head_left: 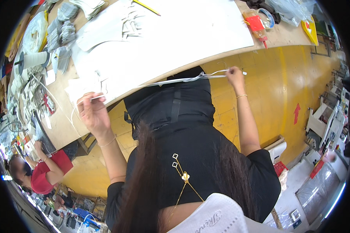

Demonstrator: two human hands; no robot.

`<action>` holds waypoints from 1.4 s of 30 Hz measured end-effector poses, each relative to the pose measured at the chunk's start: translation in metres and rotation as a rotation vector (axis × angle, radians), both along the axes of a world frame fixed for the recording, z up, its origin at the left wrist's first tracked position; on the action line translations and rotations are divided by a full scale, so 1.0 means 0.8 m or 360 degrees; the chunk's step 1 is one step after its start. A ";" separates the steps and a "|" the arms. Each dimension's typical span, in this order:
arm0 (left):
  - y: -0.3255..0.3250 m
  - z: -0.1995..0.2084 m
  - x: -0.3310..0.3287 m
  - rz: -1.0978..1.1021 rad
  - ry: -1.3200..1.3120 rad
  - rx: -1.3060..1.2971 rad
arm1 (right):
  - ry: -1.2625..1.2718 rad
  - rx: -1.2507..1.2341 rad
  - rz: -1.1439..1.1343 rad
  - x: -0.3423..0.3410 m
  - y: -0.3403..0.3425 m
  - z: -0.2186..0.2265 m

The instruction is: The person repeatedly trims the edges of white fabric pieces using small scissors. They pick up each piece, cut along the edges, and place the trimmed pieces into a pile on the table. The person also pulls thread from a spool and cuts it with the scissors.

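A thin white cord (165, 82) stretches across in front of me, over the near table edge and above my black-clad lap. My left hand (93, 114) is raised at the table's edge on the left, its thumb and fingers pinched on the cord, which loops down past the wrist. On the right, my right hand (234, 77) is closed on the other end, beyond the table edge and over the yellow floor. A short white tip sticks out past its fingers. Near the middle, the strand looks doubled or twisted. Whether it is one piece throughout, I cannot tell.
White sheets cover the table (62, 130), with cut pale pieces (133, 23) and a yellow pencil (147, 7) on them. A spool of white cord (35, 59) and stacked grey pieces stand left. At right lies a glue bottle (255, 24). A person in red (46, 174) sits left.
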State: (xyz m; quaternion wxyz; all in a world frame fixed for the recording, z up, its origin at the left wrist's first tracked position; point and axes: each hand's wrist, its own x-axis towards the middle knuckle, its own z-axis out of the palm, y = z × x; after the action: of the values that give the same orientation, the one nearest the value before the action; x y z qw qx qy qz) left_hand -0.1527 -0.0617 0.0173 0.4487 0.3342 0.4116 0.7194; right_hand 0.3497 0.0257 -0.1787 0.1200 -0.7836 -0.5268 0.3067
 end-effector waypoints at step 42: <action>-0.001 -0.025 -0.112 0.0822 0.2080 -0.1850 | 0.2650 0.0960 0.0272 -0.007 0.103 0.349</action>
State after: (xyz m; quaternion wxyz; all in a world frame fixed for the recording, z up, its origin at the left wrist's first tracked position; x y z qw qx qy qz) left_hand -0.2420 -0.0624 -0.0026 0.0488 0.2939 0.9437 0.1441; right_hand 0.3442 0.1078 0.1005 0.6420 -0.1996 -0.3838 0.6330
